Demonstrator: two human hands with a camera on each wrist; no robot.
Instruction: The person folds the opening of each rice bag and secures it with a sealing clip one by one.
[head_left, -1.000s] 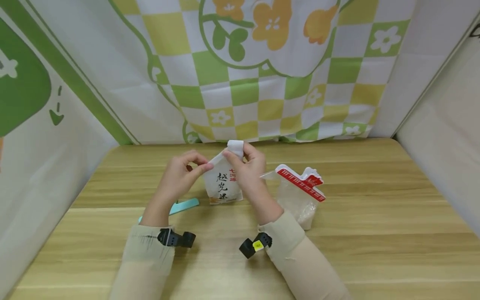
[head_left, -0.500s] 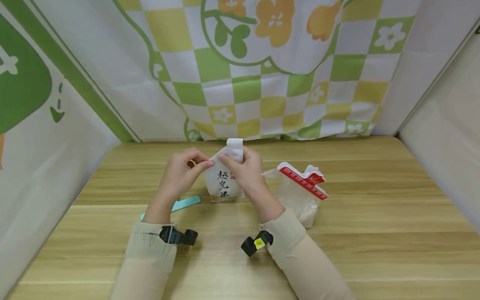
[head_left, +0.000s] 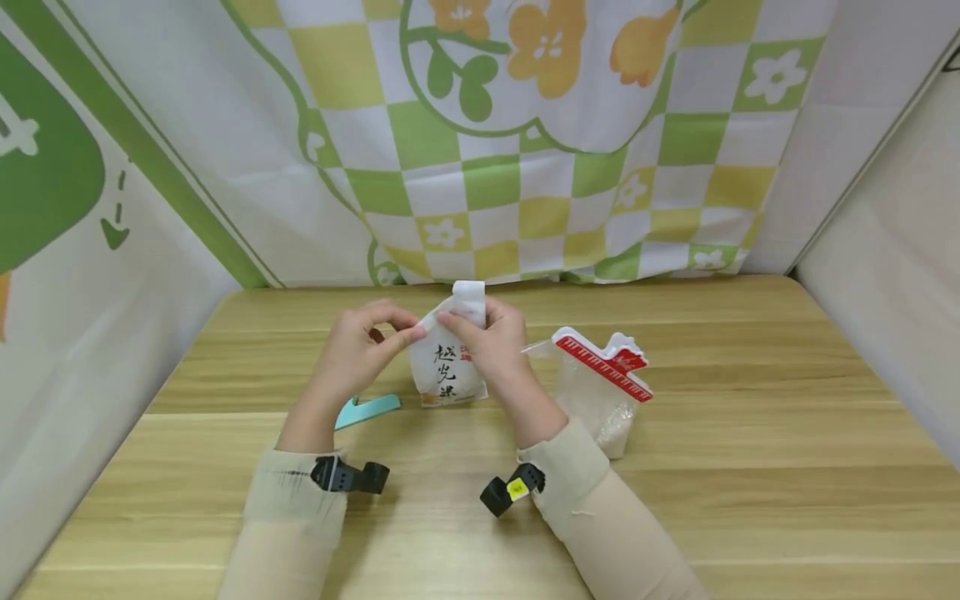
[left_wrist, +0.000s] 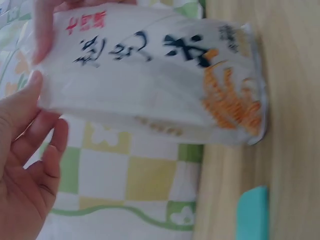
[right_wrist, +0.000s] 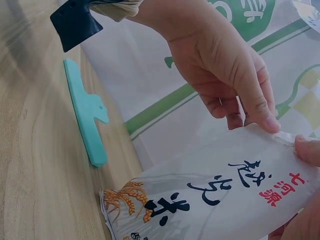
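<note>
Clear plastic bag [head_left: 587,392], nearest on the right, already wears a red clip [head_left: 603,364] and seems done, though a sleeve [head_left: 566,471] hides its lower corner. Beyond, the teal clip [head_left: 372,409] lies unused on the table [head_left: 427,542], partly behind the left wrist. Farther back, the left hand [head_left: 358,350] and right hand [head_left: 498,342] pinch the top of the white bag [head_left: 447,365]; its edge looks only partly folded, unclipped. Some right fingers are hidden; whether its base touches the table is unclear.
</note>
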